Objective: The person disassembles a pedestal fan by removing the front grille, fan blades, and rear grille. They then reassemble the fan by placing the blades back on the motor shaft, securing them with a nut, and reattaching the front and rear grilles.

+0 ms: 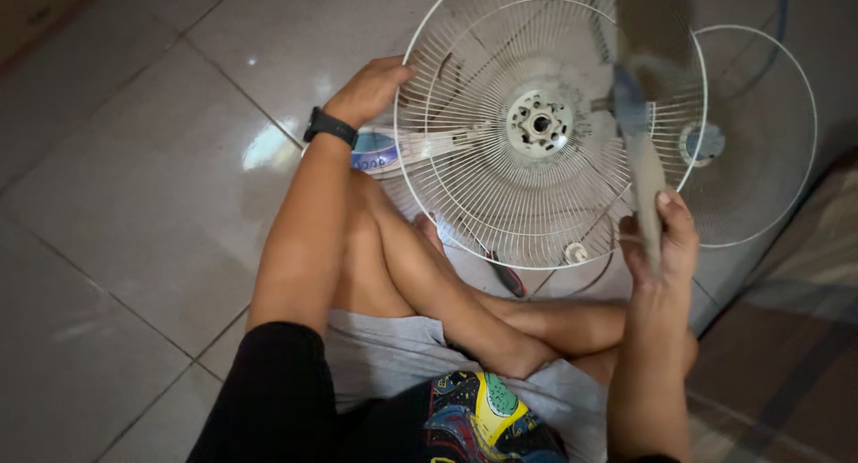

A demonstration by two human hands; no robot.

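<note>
I sit cross-legged on a tiled floor. My left hand [371, 89], with a black watch on the wrist, grips the left rim of a white wire fan guard [474, 186] that stands tilted before me. The motor hub [540, 123] shows at the guard's middle. My right hand [663, 239] holds up a dusty grey fan blade [639, 114] by one vane, in front of the guard's right side.
A second round wire guard [769, 141] lies behind to the right. The fan's base with a blue panel [375, 152] lies under my left wrist. A dark-handled tool [508, 277] and a small white cap [575, 252] lie on the floor near my legs. A mat edge [795, 338] is at right.
</note>
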